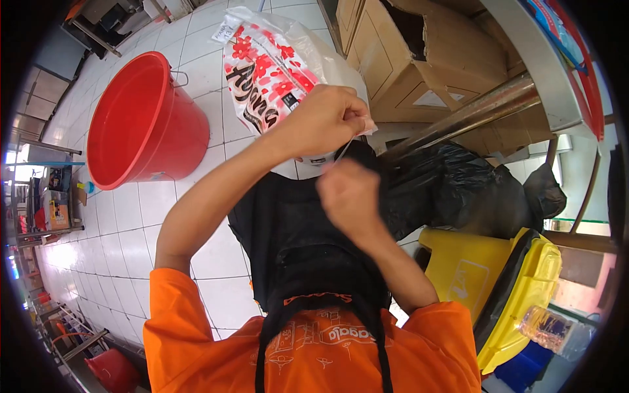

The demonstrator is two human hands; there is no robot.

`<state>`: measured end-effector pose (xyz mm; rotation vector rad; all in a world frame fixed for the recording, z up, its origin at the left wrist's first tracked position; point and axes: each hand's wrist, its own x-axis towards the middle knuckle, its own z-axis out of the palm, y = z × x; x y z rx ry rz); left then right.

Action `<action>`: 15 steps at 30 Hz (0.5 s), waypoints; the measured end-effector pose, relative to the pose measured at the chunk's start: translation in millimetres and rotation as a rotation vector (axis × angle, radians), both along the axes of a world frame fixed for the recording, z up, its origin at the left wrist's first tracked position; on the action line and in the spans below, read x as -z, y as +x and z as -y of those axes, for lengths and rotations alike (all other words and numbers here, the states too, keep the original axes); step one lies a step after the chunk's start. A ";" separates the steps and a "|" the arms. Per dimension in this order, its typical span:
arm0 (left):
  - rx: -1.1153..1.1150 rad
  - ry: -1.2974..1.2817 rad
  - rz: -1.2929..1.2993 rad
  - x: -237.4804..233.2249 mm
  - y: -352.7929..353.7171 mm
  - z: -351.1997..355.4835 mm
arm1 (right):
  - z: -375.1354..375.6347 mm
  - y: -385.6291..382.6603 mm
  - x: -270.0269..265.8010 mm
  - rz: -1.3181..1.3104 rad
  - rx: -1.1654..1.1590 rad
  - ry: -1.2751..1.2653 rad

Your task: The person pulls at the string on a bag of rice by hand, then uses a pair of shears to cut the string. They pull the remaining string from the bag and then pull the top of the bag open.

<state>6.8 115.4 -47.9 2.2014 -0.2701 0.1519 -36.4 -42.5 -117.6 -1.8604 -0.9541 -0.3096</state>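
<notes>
A large white plastic sack [282, 72] with red flowers and black "Ayana" lettering stands on the tiles in front of me. My left hand [327, 118] is closed at its near edge, pinching a bit of the plastic between thumb and fingers. Just below, my right hand [350, 196] is a closed fist, smeared by motion. A thin pale thread [343, 150] runs from the left hand down toward the right fist. What lies inside the right fist is hidden.
A red bucket [190, 124] stands on the floor at left. Cardboard boxes [452, 72] lie at upper right behind a metal rail [472, 114]. Black plastic bags [458, 183] and a yellow bin [472, 268] are at right, with a clear plastic bottle [557, 331] nearby.
</notes>
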 end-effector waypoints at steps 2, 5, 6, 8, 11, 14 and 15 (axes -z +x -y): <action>-0.072 0.009 0.130 10.1 5.4 -3.9 | -0.1 -1.7 -4.4 -0.011 -0.005 0.111; -0.001 0.037 -0.063 -16.5 7.9 -21.0 | 2.9 -5.9 -13.6 0.202 -0.070 -0.105; 0.006 0.040 -0.061 -17.8 6.3 -19.5 | 0.7 -25.5 -9.8 0.044 -0.251 -0.085; 0.018 -0.036 0.016 -19.1 -3.7 -14.9 | 1.3 -36.4 -14.0 -0.068 -0.264 -0.013; -0.078 -0.085 0.315 1.9 -24.0 -16.0 | 16.2 -2.8 -38.9 -0.003 -0.247 -0.051; -0.410 -0.281 0.246 12.3 -59.7 5.5 | 36.0 26.0 -68.6 0.001 0.051 0.070; -0.472 -0.375 0.176 20.0 -68.4 15.4 | 34.7 39.0 -71.1 -0.143 0.124 0.175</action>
